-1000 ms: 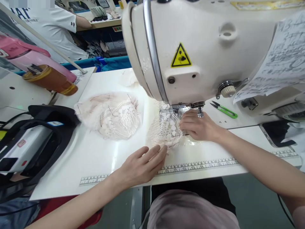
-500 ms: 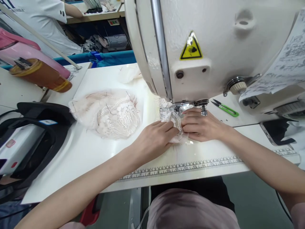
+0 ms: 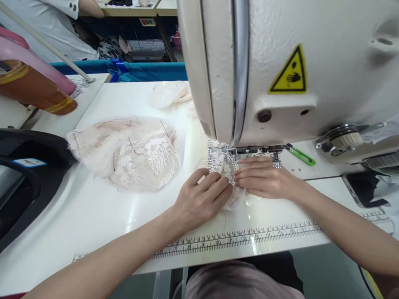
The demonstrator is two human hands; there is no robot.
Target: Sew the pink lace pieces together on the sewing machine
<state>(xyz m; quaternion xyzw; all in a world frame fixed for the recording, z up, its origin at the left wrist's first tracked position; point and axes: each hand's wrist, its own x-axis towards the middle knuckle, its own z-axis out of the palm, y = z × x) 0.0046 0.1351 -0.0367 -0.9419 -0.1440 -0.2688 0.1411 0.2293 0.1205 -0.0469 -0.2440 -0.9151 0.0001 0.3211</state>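
A piece of white lace fabric (image 3: 222, 162) lies under the presser foot (image 3: 232, 153) of a sewing machine (image 3: 215, 70). My left hand (image 3: 204, 197) is closed on the near left part of this lace, fingers curled and thumb hidden. Across from it, my right hand (image 3: 266, 177) rests beside the needle area. Its fingers stretch flat over the lace's right edge, close to the scalloped trim. Left of both hands sits a bundle of lace and sheer pieces (image 3: 134, 153) with loose dark threads.
Green thread snips (image 3: 301, 155) and a phone (image 3: 363, 189) lie to the right. A printed ruler strip (image 3: 230, 241) runs along the front edge. At left are a black object (image 3: 40, 174), a brown cup (image 3: 37, 89) and a pink bottle (image 3: 40, 64). Another person's sleeve (image 3: 64, 6) shows behind.
The view has shifted, so the machine appears larger and farther right. My left hand's fingers have curled more, and it sits slightly farther from my right hand. More lace shows between them.
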